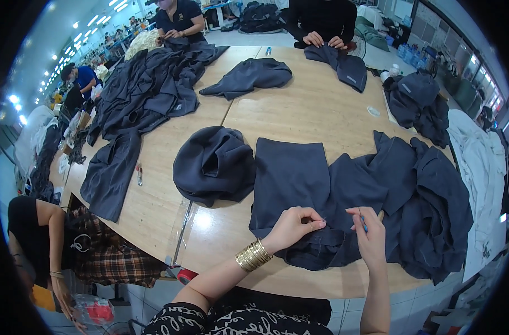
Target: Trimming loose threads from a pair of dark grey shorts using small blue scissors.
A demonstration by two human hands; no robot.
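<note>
Left hand (290, 228): pinched on the dark cloth (292, 167), seemingly to steady it
Right hand (370, 235): curled round one blue tool (365, 227) (mostly hidden), probably raised for clearance
Cloth: near right, spread before the person, likely for reach
Loose tools: two, one red tool (139, 174) left, one small tool (268, 51) far
Round bundle (226, 167): one, left of the cloth

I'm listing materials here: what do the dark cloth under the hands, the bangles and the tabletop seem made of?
Dark cloth: matte textile, fibre unclear; it drapes in soft folds. Bangles: probably metal, shiny and gold-toned, judging by their glints. Tabletop: wood or wood-look laminate, smooth, slightly glossy; pale tan with glare.
</note>
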